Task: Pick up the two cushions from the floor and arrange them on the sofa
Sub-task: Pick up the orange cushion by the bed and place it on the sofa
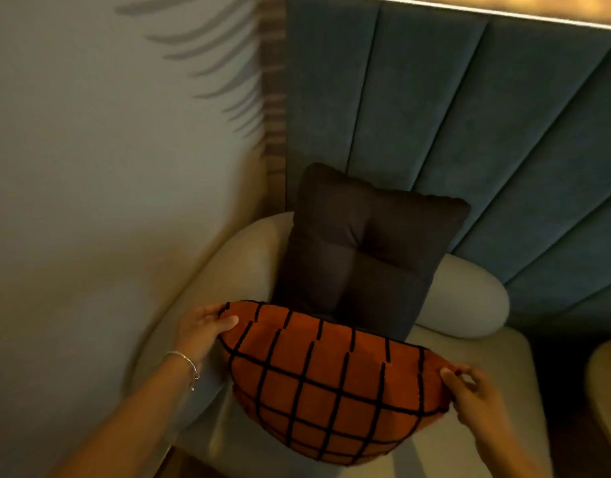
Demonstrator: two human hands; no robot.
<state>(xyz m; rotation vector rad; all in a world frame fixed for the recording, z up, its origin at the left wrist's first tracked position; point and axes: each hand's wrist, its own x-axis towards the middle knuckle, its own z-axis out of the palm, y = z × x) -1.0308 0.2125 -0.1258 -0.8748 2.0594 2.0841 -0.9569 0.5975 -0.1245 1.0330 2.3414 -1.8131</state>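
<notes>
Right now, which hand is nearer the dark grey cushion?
Left. The left hand grips the orange grid cushion at its upper left corner, close below the dark grey cushion. The right hand pinches the far right edge, lower.

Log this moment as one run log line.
phase: placing | left hand, right hand: gripping orange grid cushion | dark cushion: upright on cream sofa

A single head-worn, wide-angle view looks steeply down and forward from close above a cream sofa (248,257). It faces the corner where a pale wall (107,160) meets blue padded panelling (452,115). Both forearms enter from the bottom edge. Straight lines bow near the edges.
</notes>
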